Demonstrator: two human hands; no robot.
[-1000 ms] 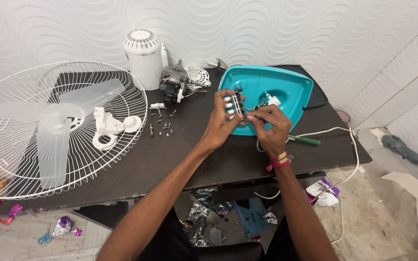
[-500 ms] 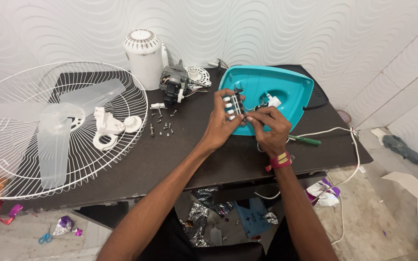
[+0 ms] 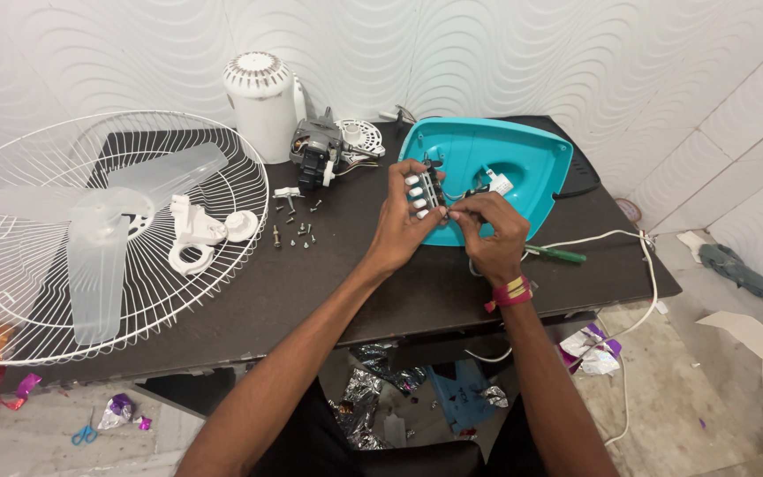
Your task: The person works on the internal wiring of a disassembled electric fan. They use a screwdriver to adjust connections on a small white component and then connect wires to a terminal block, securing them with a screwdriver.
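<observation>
Landmark for all positions: the turquoise fan base shell [image 3: 523, 163], lying open side up on the dark table [image 3: 328, 291].

Nearest the camera, both forearms rise from the table's front edge and converge at the shell's near rim. The right wrist carries a red and yellow band [image 3: 512, 291].

The left hand [image 3: 399, 225] is curled around a push-button switch block [image 3: 426, 190], thumb and fingers closed on its sides, white buttons facing left. The block is held in the air just over the shell's near left rim, not resting on it. The right hand [image 3: 490, 231] is pinched shut at the block's right end, fingertips pressed together on what appears to be a thin wire; the exact contact is too small to confirm.

Risks, as judged:
- Thin wires [image 3: 470, 187] run from the block into the shell. Lifting or twisting the block further could strain or snap a joint.
- The pinch is fine; a slip could drop the block into the shell.
- Loose screws [image 3: 298, 231] lie to the left of the shell, near the left elbow's line; a sweep of the forearm could scatter them.
- A green-handled screwdriver [image 3: 558, 256] rests just in front of the shell's right corner, close to the table edge.

Farther back, left of the shell, stands the fan motor [image 3: 320, 157] and a white motor cover [image 3: 260, 102]. Well left lies the wire guard [image 3: 37, 291] with the clear blade [image 3: 103, 234].
</observation>
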